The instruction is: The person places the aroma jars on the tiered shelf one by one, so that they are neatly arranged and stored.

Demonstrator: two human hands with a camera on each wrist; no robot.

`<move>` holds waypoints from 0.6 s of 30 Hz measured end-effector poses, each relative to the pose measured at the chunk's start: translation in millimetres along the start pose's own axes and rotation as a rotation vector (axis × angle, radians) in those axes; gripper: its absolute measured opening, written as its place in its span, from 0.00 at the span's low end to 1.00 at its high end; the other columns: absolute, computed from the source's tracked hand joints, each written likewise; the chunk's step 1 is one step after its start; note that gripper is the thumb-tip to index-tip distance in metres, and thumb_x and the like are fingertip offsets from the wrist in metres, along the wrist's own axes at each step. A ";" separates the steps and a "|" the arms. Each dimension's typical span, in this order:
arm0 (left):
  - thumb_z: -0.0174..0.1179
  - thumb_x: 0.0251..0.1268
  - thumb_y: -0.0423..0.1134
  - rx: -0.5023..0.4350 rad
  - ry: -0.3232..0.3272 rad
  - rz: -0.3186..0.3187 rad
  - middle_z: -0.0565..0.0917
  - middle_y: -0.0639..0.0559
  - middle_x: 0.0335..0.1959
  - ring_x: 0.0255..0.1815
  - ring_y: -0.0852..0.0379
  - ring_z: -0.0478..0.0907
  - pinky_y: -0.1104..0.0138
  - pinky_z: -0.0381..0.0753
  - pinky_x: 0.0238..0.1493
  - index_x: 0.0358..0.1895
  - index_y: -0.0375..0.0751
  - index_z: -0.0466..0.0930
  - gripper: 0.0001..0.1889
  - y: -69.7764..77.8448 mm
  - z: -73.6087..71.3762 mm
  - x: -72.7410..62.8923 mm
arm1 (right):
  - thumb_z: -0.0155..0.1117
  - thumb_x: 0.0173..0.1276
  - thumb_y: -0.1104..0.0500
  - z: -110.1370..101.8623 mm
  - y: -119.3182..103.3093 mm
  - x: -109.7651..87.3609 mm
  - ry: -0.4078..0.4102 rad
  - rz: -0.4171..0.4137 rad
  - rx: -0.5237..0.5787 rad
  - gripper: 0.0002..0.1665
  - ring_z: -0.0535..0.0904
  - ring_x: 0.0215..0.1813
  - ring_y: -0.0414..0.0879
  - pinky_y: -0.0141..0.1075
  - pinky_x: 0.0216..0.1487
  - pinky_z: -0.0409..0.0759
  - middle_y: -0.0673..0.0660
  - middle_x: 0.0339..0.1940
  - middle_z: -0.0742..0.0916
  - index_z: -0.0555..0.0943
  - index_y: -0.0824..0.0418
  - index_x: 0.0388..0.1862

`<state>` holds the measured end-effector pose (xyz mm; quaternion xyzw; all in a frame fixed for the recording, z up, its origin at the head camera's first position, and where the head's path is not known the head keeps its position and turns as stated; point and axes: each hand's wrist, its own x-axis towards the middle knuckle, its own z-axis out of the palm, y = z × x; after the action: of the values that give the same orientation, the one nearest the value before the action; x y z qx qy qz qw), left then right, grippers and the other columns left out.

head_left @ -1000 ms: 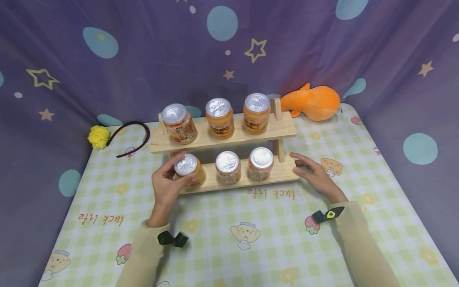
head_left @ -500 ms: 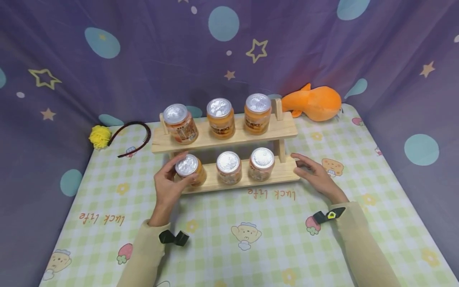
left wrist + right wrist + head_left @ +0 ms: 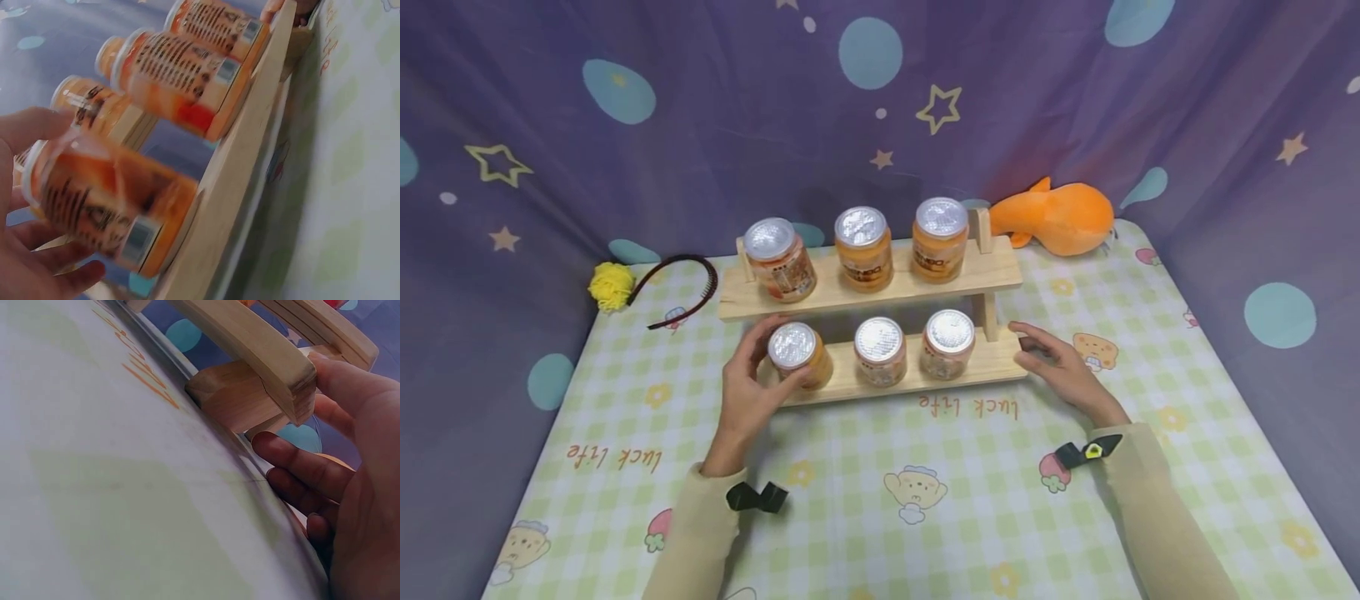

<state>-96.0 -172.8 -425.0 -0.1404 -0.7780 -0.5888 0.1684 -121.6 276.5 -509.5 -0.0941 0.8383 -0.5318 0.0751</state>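
Note:
My left hand (image 3: 748,387) holds an orange jar of fruit (image 3: 822,367) with a silvery lid, at the left end of the lower board of a two-tier wooden rack (image 3: 846,385). In the left wrist view, the thumb lies against the upper part of this jar (image 3: 115,194) and the fingers curve round its far side. Two more jars, a middle one (image 3: 881,372) and a right one (image 3: 946,364), stand along the same board. At the board's right end, my right hand (image 3: 1060,367) rests its thumb against the wood, with the other fingers loosely bent below and behind.
Three similar jars stand on the upper board, the middle one (image 3: 866,268) among them. An orange plush toy (image 3: 1067,218) lies behind the rack at right. At back left lie a dark headband (image 3: 709,283) and a yellow yarn ball (image 3: 611,286). A purple curtain (image 3: 737,150) encloses the checked tablecloth (image 3: 842,500).
My left wrist has shifted slightly left, and its index finger bends more around the jar. The right hand and the jars have stayed in place.

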 end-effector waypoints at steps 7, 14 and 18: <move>0.61 0.55 0.15 -0.011 0.055 0.055 0.84 0.51 0.58 0.60 0.64 0.79 0.73 0.75 0.59 0.66 0.23 0.68 0.31 -4.3 -31.0 -1.8 | 0.58 0.77 0.54 -3.1 -1.8 1.3 -0.005 0.018 -0.018 0.29 0.74 0.56 0.27 0.26 0.59 0.69 0.61 0.61 0.83 0.69 0.49 0.75; 0.58 0.69 0.27 0.187 0.203 -0.110 0.84 0.56 0.56 0.59 0.72 0.77 0.78 0.72 0.60 0.67 0.32 0.72 0.23 -17.1 -72.0 -1.9 | 0.59 0.76 0.54 -7.3 -0.8 0.3 0.007 -0.010 -0.016 0.29 0.75 0.54 0.26 0.24 0.55 0.70 0.64 0.60 0.84 0.70 0.52 0.74; 0.60 0.70 0.39 0.409 0.207 -0.277 0.79 0.45 0.66 0.69 0.61 0.73 0.69 0.68 0.67 0.70 0.43 0.71 0.26 -28.7 -96.9 -0.9 | 0.59 0.76 0.56 -17.5 2.5 -0.4 0.039 -0.081 -0.030 0.27 0.78 0.51 0.28 0.22 0.50 0.72 0.67 0.56 0.86 0.72 0.59 0.72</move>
<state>-97.7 -273.8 -426.1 0.0652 -0.8712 -0.4482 0.1897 -125.4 293.0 -504.4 -0.1187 0.8429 -0.5236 0.0359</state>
